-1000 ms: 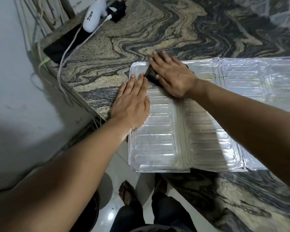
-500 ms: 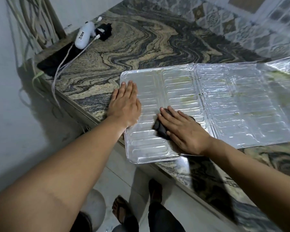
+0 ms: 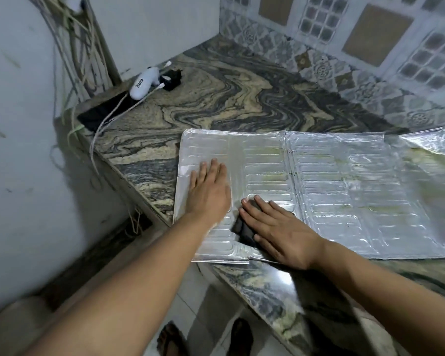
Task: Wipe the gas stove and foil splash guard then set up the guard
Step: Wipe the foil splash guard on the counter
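Head cam, looking down at counter corner. Foil splash guard [image 3: 332,191] lies flat, unfolded, on swirled marble countertop [image 3: 216,98]; its near-left corner overhangs counter edge a bit. Ribbed panels, creases between them; yellowish stains on middle and right panels. Far right part blurred, can't tell if it lifts off the counter.

L hand [image 3: 210,190]: palm down, fingers straight and close together, pressing flat on leftmost panel of guard, near its left edge. Holds nothing, just pins the foil.

R hand [image 3: 280,231]: palm down over a dark cloth [image 3: 242,229], fingers straight and slightly spread, pressing cloth onto foil near the guard's front edge. Cloth sticks out on thumb side and a bit past fingertips; rest hidden under palm. Not gripped, no curl visible. Hands close, side by side, not touching.

Back-left of counter, well apart from guard: white handheld device [image 3: 144,83] w/ dark lettering, black plug adapter [image 3: 171,79] just beside it, white cables [image 3: 108,116] trailing over a flat black item [image 3: 100,111] toward counter edge. More cords hang down plain wall at left. Patterned tile wall [image 3: 344,47] behind counter, right side.

Below: pale floor tiles [image 3: 190,317], person's feet in sandals [image 3: 239,335] at counter base. Stove not in view.
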`<state>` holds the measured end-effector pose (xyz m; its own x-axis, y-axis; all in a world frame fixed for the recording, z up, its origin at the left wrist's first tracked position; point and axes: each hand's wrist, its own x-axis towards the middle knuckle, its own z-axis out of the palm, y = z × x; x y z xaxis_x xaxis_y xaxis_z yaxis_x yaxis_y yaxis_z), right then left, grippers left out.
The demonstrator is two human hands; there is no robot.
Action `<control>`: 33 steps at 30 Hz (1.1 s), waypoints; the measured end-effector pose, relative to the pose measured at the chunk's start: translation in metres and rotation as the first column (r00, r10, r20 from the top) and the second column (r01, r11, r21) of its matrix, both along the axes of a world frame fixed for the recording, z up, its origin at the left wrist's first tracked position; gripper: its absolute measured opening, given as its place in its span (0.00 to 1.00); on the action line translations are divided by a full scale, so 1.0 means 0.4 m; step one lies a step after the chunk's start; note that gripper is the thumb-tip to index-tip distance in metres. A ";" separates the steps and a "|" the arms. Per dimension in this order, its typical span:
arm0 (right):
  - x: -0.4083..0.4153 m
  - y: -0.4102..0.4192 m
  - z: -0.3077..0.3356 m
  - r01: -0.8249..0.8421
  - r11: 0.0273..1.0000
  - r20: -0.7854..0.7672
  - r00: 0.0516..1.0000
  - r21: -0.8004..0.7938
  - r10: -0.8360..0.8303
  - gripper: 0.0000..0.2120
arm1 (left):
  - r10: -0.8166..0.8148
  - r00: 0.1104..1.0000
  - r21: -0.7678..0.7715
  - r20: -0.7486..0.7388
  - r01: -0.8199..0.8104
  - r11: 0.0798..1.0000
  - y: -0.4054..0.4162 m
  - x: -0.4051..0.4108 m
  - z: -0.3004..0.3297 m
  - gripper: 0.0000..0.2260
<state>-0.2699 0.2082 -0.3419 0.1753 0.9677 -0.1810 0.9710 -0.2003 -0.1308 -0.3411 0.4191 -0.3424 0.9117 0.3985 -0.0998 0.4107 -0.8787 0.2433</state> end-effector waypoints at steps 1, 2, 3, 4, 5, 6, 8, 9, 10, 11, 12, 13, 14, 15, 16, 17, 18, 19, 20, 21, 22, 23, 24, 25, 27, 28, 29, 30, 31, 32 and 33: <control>0.015 0.000 0.000 -0.037 0.999 -0.001 0.999 -0.008 0.037 0.28 | 0.013 1.000 -0.005 0.012 -0.013 1.000 -0.002 -0.004 -0.015 0.26; 0.031 0.001 0.001 -0.073 0.997 -0.003 0.997 -0.015 0.073 0.28 | 0.017 1.000 0.012 0.019 -0.018 1.000 -0.001 -0.007 -0.028 0.26; 0.052 0.006 0.001 -0.107 0.994 -0.006 0.994 -0.018 0.107 0.28 | 0.018 1.000 0.026 0.020 -0.018 1.000 0.002 -0.008 -0.035 0.27; 0.076 0.012 0.002 -0.137 0.990 -0.006 0.991 -0.017 0.137 0.28 | 0.015 1.000 0.036 0.015 -0.016 0.999 0.003 -0.008 -0.037 0.27; 0.102 0.022 0.003 -0.158 0.987 -0.004 0.987 -0.012 0.158 0.28 | 0.012 1.000 0.046 0.011 -0.012 0.999 0.003 -0.007 -0.038 0.27; 0.132 0.035 0.001 -0.166 0.986 0.000 0.986 -0.012 0.166 0.28 | 0.011 1.000 0.053 0.008 -0.012 0.999 0.002 -0.005 -0.039 0.27; 0.189 0.069 -0.003 -0.157 0.987 0.002 0.988 -0.026 0.157 0.28 | 0.019 1.000 0.058 -0.001 -0.019 0.998 -0.002 -0.006 -0.039 0.27; 0.220 0.091 -0.005 -0.152 0.988 0.002 0.988 -0.034 0.152 0.28 | 0.022 1.000 0.060 -0.006 -0.022 0.998 -0.003 -0.007 -0.040 0.28; 0.250 0.115 -0.004 -0.146 0.989 0.004 0.989 -0.036 0.146 0.28 | 0.023 1.000 0.062 -0.012 -0.022 0.998 -0.002 -0.006 -0.042 0.28; 0.280 0.139 -0.004 -0.136 0.990 0.004 0.991 -0.033 0.136 0.28 | 0.022 1.000 0.064 -0.019 -0.021 0.998 -0.002 -0.006 -0.044 0.29; 0.310 0.162 -0.002 -0.117 0.993 0.002 0.993 -0.028 0.117 0.28 | 0.022 0.999 0.068 -0.023 -0.020 0.997 -0.002 -0.007 -0.045 0.31; 0.339 0.187 -0.002 -0.089 0.996 0.001 0.996 -0.027 0.089 0.28 | 0.024 0.999 0.074 -0.022 -0.022 0.997 -0.002 -0.007 -0.046 0.32; 0.365 0.210 0.001 -0.059 0.998 0.005 0.998 -0.024 0.060 0.28 | 0.026 0.999 0.079 -0.023 -0.024 0.997 -0.001 -0.006 -0.047 0.32; 0.387 0.232 0.003 -0.034 0.999 0.007 0.999 -0.017 0.034 0.28 | 0.026 0.999 0.083 -0.032 -0.024 0.996 0.000 -0.004 -0.049 0.32; 0.405 0.250 0.004 -0.014 1.000 0.011 1.000 -0.008 0.014 0.29 | 0.026 0.999 0.088 -0.042 -0.022 0.996 0.000 -0.002 -0.051 0.31; 0.418 0.264 0.005 0.005 1.000 0.014 1.000 -0.002 -0.005 0.29 | 0.027 0.998 0.096 -0.048 -0.022 0.995 0.000 0.000 -0.050 0.31; 0.426 0.273 0.004 0.026 1.000 0.012 1.000 0.002 -0.026 0.29 | 0.030 0.998 0.101 -0.052 -0.024 0.995 -0.001 0.001 -0.050 0.31; 0.430 0.277 0.003 0.049 0.999 0.007 0.999 0.008 -0.049 0.29 | 0.033 0.998 0.100 -0.054 -0.028 0.995 -0.001 0.001 -0.049 0.30; 0.430 0.278 0.001 0.073 0.997 0.006 0.997 0.020 -0.073 0.29 | 0.037 0.998 0.099 -0.055 -0.032 0.995 -0.002 0.002 -0.048 0.30; 0.426 0.275 -0.001 0.096 0.995 0.011 0.995 0.033 -0.096 0.28 | 0.041 0.998 0.099 -0.055 -0.035 0.995 -0.002 0.002 -0.048 0.30; 0.418 0.268 -0.002 0.118 0.992 0.018 0.993 0.046 -0.119 0.28 | 0.044 0.998 0.100 -0.055 -0.038 0.994 -0.002 0.002 -0.048 0.30; 0.405 0.258 -0.003 0.138 0.989 0.020 0.990 0.054 -0.139 0.28 | 0.046 0.997 0.102 -0.055 -0.040 0.994 -0.003 0.002 -0.049 0.30; 0.389 0.242 -0.004 0.156 0.986 0.014 0.987 0.057 -0.157 0.28 | 0.046 0.997 0.105 -0.055 -0.040 0.994 -0.003 0.002 -0.049 0.30; 0.370 0.222 -0.004 0.173 0.983 0.004 0.985 0.057 -0.173 0.28 | 0.044 0.998 0.109 -0.055 -0.038 0.993 -0.002 0.003 -0.048 0.30; 0.325 0.168 -0.001 0.190 0.980 -0.002 0.982 0.058 -0.190 0.29 | 0.041 0.998 0.108 -0.050 -0.036 0.994 -0.002 0.006 -0.048 0.30; 0.300 0.139 0.002 0.193 0.979 0.000 0.981 0.058 -0.194 0.29 | 0.038 0.998 0.102 -0.045 -0.033 0.994 -0.001 0.006 -0.048 0.31; 0.274 0.110 0.004 0.198 0.979 0.001 0.980 0.054 -0.198 0.29 | 0.032 0.999 0.094 -0.036 -0.028 0.995 -0.001 0.005 -0.047 0.31; 0.249 0.082 0.005 0.200 0.979 0.004 0.980 0.048 -0.201 0.29 | 0.026 0.999 0.083 -0.020 -0.024 0.996 -0.002 0.003 -0.047 0.31; 0.225 0.058 0.005 0.202 0.978 0.006 0.979 0.042 -0.202 0.29 | 0.019 1.000 0.072 0.003 -0.019 0.997 -0.002 0.001 -0.047 0.30; 0.202 0.034 0.003 0.204 0.978 0.009 0.979 0.037 -0.204 0.29 | 0.007 1.000 0.064 0.028 -0.009 0.998 -0.004 -0.002 -0.046 0.30; 0.181 0.013 0.002 0.205 0.978 0.014 0.979 0.033 -0.205 0.29 | -0.010 0.999 0.071 0.052 0.006 0.997 -0.004 -0.004 -0.045 0.29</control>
<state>-0.1974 0.2135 -0.3410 0.3735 0.9159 -0.1468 0.9117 -0.3917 -0.1239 -0.3426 0.4173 -0.3604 0.9182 0.3955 -0.0236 0.3919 -0.8977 0.2014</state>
